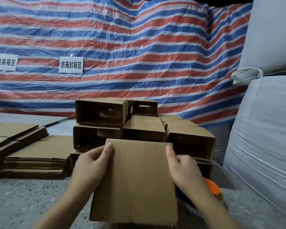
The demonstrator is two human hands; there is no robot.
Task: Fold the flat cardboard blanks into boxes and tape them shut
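Speckled grey floor lies bare left of the flat brown cardboard blank; left hand and right hand fingers clamp its side edges

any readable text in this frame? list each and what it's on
"食品装箱区": white paper sign, far left on the striped tarp, a little blurred.
"纸箱封箱区": white paper sign further right on the same tarp.
No print can be seen on the cardboard boxes, flat blanks or white sacks.

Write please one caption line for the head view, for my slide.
Both hands, left hand and right hand, hold a flat cardboard blank before stacked folded boxes.
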